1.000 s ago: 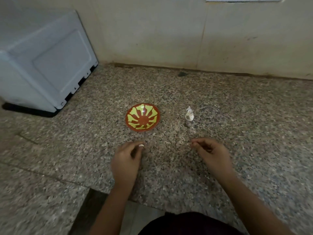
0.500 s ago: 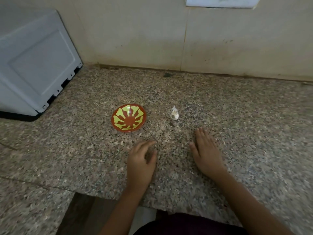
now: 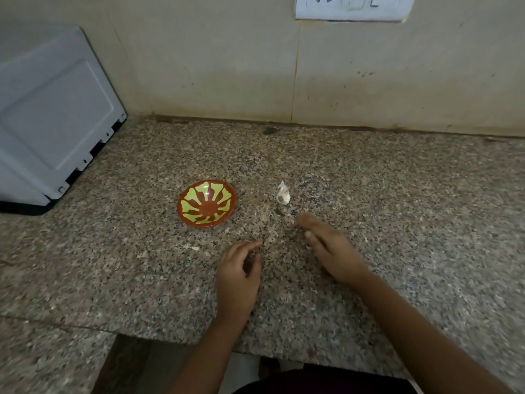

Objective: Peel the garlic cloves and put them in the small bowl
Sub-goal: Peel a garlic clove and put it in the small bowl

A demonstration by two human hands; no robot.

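Observation:
A small red bowl [image 3: 206, 204] with a yellow pattern stands empty on the granite counter. A white garlic piece in its papery skin [image 3: 283, 193] lies just right of it. My right hand [image 3: 329, 248], motion-blurred, stretches its straight fingers toward the garlic; the fingertips are a short way in front of it and not touching. My left hand [image 3: 237, 275] rests on the counter below the bowl, fingers loosely curled, thumb and forefinger apart, with nothing seen between them. A small white bit [image 3: 194, 247] lies on the counter left of that hand.
A grey appliance [image 3: 54, 123] stands at the back left. The wall with a socket plate [image 3: 352, 7] closes off the back. A dark speck [image 3: 269, 130] lies near the wall. The counter's front edge [image 3: 284, 351] runs under my forearms.
My right hand uncurled, lay flat, then moved forward toward the garlic. The white bit that my left fingertips pinched a second ago is no longer in them.

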